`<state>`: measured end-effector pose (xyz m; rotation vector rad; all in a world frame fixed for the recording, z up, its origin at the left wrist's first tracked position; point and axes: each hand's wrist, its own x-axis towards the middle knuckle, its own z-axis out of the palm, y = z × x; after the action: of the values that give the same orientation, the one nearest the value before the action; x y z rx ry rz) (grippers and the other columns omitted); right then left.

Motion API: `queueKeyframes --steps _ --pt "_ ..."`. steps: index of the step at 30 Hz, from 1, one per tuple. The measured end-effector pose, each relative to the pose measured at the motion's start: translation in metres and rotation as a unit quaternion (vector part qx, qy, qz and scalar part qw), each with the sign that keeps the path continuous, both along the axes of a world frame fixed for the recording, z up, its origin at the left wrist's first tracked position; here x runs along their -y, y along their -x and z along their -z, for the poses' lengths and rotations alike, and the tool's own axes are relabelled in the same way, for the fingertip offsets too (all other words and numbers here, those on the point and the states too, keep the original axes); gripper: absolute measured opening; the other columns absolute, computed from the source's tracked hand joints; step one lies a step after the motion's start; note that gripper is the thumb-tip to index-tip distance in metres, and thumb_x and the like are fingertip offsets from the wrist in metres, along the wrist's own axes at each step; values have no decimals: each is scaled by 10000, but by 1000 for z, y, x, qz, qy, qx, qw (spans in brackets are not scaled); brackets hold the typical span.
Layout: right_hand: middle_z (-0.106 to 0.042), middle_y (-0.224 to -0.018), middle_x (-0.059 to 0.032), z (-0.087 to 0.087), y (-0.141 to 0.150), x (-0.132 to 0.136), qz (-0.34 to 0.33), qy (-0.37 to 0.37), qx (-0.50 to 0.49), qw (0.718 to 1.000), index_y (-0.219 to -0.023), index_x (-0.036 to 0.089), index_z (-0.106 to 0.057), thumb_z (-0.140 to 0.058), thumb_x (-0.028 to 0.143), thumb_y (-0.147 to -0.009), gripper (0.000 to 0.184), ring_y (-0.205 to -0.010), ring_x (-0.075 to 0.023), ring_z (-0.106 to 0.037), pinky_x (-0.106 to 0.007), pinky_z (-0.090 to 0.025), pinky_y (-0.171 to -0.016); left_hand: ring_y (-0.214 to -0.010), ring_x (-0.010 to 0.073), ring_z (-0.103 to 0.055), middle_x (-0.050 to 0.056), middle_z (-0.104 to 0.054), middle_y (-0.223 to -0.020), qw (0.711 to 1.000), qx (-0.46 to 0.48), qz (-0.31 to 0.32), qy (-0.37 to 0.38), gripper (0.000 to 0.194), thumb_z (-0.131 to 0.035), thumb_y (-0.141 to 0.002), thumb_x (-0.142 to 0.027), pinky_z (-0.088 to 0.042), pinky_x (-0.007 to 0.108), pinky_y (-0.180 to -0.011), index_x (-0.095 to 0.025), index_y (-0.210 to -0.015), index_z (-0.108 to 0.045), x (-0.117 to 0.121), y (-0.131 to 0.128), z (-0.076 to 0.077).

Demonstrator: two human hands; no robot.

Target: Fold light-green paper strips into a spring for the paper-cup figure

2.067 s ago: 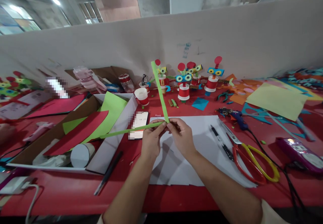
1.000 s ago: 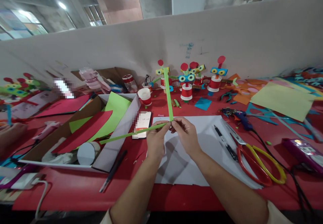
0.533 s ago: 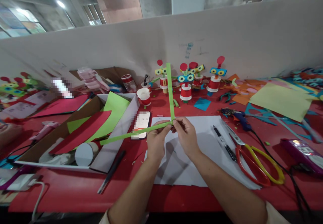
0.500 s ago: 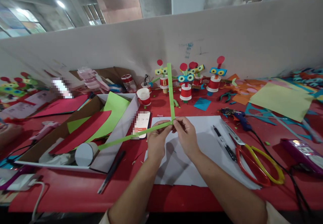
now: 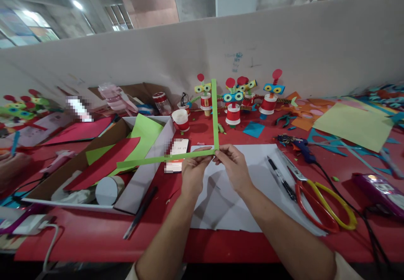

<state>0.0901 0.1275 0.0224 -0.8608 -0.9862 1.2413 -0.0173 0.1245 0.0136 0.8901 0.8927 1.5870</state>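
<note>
The left hand (image 5: 193, 174), at the centre of the frame, pinches a narrow lime-green paper L (image 5: 215, 116) near its corner; the right hand (image 5: 233, 164), just beside it, grips that corner between thumb and fingertips. One leg points to the upper centre; the other runs left, across a smartphone with a lit screen (image 5: 180, 146), ending over a white-walled cardboard box (image 5: 139, 191). Whether the legs are one piece, I cannot tell. Beneath the hands lie white paper sheets (image 5: 240, 208), with a black-and-clear pen (image 5: 280, 179) and red-and-yellow-handled metal scissors (image 5: 299, 174) at right. Farther out, red-and-white paper-cup figures (image 5: 233, 113) stand upper centre; another person's hand (image 5: 12, 168) shows at the left edge.
</note>
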Motion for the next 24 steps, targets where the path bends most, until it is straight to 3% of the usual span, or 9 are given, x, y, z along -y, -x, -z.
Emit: queueKeyframes --steps 5,11,19,24 --pt "-627 -627 32 3 -1 -1 -34 12 -21 999 -705 211 -628 -712 283 -704 111 -587 -121 -564 -277 -467 -596 -659 132 -626 8 -710 -694 997 61 23 42 291 -796 -570 -163 -492 287 -693 -179 -850 -721 -1 2 0" --pt "-628 -620 31 4 -2 -3 -65 38 -19 997 -689 204 -624 -727 302 -685 142 -593 -121 -566 -278 -460 -615 -583 120 -598 -1 -676 -607 991 93 21 93 278 -837 -466 -182 -483 284 -654 -161 -708 -702 -6 3 4" --pt "-636 -650 29 9 -2 -3 -66 27 -47 996 -709 198 -637 -764 296 -648 172 -604 -117 -572 -258 -456 -600 -570 94 -572 -24 -639 -635 991 77 70 81 266 -859 -508 -245 -468 259 -627 -169 -692 -683 -7 5 4" --pt "-643 -639 24 8 -5 -4 -48 9 22 999 -701 202 -659 -750 288 -654 134 -586 -126 -580 -255 -472 -569 -582 97 -579 -16 -641 -635 989 47 85 108 282 -878 -497 -237 -471 247 -619 -169 -696 -691 -6 12 -1"
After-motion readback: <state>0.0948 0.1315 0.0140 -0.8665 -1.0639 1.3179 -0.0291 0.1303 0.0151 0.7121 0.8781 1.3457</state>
